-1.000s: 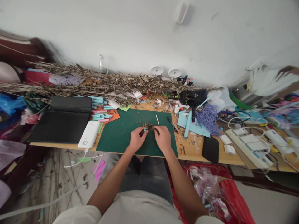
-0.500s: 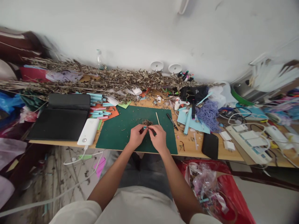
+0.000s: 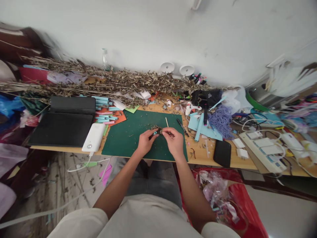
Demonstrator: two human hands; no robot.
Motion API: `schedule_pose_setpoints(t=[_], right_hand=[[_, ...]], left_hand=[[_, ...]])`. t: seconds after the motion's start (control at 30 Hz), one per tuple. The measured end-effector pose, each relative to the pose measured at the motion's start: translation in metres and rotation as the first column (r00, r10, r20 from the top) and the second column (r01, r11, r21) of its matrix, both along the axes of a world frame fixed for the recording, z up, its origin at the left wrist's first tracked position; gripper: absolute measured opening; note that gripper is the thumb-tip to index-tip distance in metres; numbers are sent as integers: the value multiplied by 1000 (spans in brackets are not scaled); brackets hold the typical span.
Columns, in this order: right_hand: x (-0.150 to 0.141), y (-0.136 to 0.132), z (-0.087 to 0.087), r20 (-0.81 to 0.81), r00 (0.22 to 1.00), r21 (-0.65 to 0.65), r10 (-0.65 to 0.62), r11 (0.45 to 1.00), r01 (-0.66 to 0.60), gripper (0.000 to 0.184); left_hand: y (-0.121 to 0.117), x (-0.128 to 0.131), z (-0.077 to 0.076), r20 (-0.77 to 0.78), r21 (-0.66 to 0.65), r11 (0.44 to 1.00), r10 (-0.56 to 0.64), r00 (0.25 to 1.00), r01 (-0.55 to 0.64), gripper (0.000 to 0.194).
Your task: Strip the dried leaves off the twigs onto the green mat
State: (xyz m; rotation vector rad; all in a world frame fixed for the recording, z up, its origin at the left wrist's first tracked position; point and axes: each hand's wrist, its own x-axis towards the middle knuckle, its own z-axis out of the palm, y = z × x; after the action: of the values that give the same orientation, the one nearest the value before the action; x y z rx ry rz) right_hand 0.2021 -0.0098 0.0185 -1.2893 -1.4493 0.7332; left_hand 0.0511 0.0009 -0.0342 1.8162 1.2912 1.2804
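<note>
Over the green cutting mat (image 3: 123,140), my left hand (image 3: 145,142) is closed on a small rolled blue paper tube (image 3: 155,133), its open end facing up. My right hand (image 3: 174,140) is just to the right, thumb and fingertips pinched together on some dried plant bits (image 3: 160,131). A small pile of dried, crumbled leaves (image 3: 155,127) lies on the mat right behind the fingers. Beyond it rests a thin pale stick (image 3: 166,122), and a dark pen (image 3: 182,127) lies at the mat's right edge.
Dried plant stalks (image 3: 123,81) run along the wall. Left of the mat are blue and pink paper rolls (image 3: 105,117), a white power bank (image 3: 94,137) and a black tablet case (image 3: 61,130). To the right are purple yarn (image 3: 220,122), a black phone (image 3: 222,153) and a power strip (image 3: 264,152).
My right hand has moved right, away from the tube and my left hand, to the edge of the leaf pile. My left hand stays nearly in place with the tube.
</note>
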Motion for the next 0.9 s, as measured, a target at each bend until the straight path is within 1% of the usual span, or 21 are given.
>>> schedule_pose_setpoints(t=[0.1,0.2,0.33,0.43,0.53,0.6,0.7,0.9], right_hand=[[-5,-3,9,95,993,4,70,997,-71,14],[-11,-2,12,222,971,76,93,991,-113,14],[-13,1,7,363,928,149,86,978,-149,17],[-15,0,2,425,901,184,86,967,-179,19],[-20,-4,-2,445,894,200,56,967,-160,14],[-25,-7,-3,453,892,205,10,972,-115,13],[-32,-8,-3,434,900,199,-40,979,-53,15],[-34,1,7,319,948,109,-1,993,-36,16]], left_hand=[[0,0,1,0,16,1000,-13,1000,13,29],[0,-1,0,-3,37,999,-30,1000,30,28],[0,-2,-2,-6,37,999,-38,999,38,27],[0,-2,-2,10,37,998,-47,999,46,27],[0,-3,0,28,52,996,-77,997,76,29],[0,-4,1,36,59,995,-87,996,85,28],[-1,-4,1,33,54,996,-70,997,68,24],[0,-4,2,-9,34,998,-58,998,58,19]])
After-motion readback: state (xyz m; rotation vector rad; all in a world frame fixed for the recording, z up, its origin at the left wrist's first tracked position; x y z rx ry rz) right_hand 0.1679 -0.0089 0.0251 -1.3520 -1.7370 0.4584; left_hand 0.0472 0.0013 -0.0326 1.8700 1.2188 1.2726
